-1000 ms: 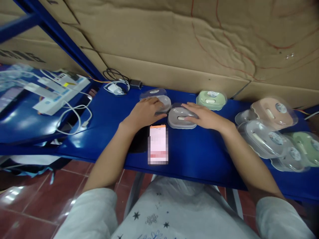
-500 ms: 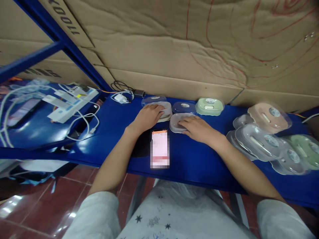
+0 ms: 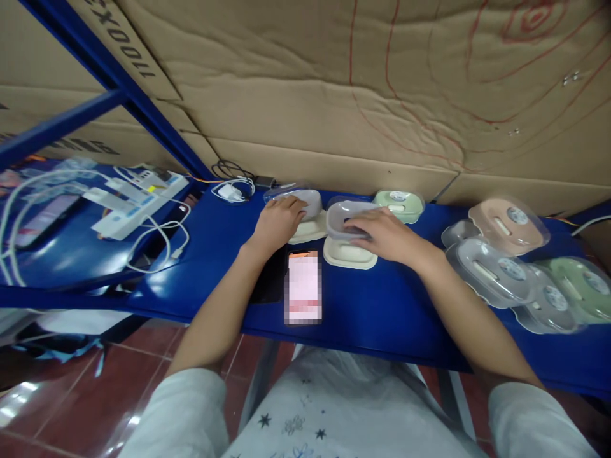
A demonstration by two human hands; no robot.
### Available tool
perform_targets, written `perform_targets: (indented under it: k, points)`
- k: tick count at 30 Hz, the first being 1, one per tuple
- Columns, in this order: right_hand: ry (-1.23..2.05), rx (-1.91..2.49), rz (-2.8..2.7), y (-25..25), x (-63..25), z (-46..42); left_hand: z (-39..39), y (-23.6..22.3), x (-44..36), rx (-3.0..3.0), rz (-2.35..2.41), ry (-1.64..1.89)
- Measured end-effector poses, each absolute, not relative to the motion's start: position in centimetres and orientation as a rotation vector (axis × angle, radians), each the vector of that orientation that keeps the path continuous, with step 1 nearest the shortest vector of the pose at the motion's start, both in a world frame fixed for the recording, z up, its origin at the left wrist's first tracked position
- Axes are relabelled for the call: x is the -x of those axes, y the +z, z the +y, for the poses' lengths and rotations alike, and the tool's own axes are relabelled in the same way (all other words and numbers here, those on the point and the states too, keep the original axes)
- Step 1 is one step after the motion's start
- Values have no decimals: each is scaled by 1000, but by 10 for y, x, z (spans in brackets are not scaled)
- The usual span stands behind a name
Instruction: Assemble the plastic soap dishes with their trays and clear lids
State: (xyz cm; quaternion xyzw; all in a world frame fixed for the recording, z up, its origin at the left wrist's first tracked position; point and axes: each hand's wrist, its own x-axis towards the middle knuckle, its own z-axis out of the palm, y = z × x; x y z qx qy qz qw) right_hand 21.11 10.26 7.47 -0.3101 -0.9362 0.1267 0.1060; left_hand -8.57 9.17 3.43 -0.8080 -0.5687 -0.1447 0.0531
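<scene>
My left hand point(image 3: 280, 222) is closed on a grey soap dish tray point(image 3: 312, 202), its fingers reaching over the tray. Just below that tray is a cream base point(image 3: 309, 230). A second grey tray point(image 3: 337, 219) is in my right hand point(image 3: 382, 232), whose fingertips reach inside it. This tray stands apart from its cream base point(image 3: 351, 256), which lies on the blue table nearer to me. A clear lid point(image 3: 281, 191) rests behind my left hand. Between my forearms lies a phone point(image 3: 303, 286) with a lit, blurred screen.
A green soap box point(image 3: 400, 205) stands at the back. Several lidded boxes, including a peach one point(image 3: 508, 226), crowd the right side of the blue table point(image 3: 382, 318). A power strip point(image 3: 138, 207) with white cables lies left, beside a blue frame post point(image 3: 157, 121). Cardboard point(image 3: 286, 108) rises behind.
Both grey trays have come away from their cream bases and moved slightly back, so the bases now show. My hands moved with them. The view has shifted slightly.
</scene>
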Motion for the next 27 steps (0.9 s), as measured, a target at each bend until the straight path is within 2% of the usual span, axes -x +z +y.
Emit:
perform_targets:
  k: [4,8,12,18,22,27]
  points:
    - [67,1106,-2641,67,-209,111,91,35,84,2375,-1743,-470]
    - [-61,1373,-2559,59,-226,126,84,37,76,2640,-1536,-523]
    - [-61,1753,-2508,43,-255,144,70,37,61,2917,-1277,-580]
    - [20,1985,-2495,41,-265,151,58,25,38,3005,-1083,-442]
    - [223,2041,-2448,52,-266,151,64,23,36,2892,-1183,-394]
    - [172,2018,-2464,71,-270,144,68,31,47,2759,-1438,-573]
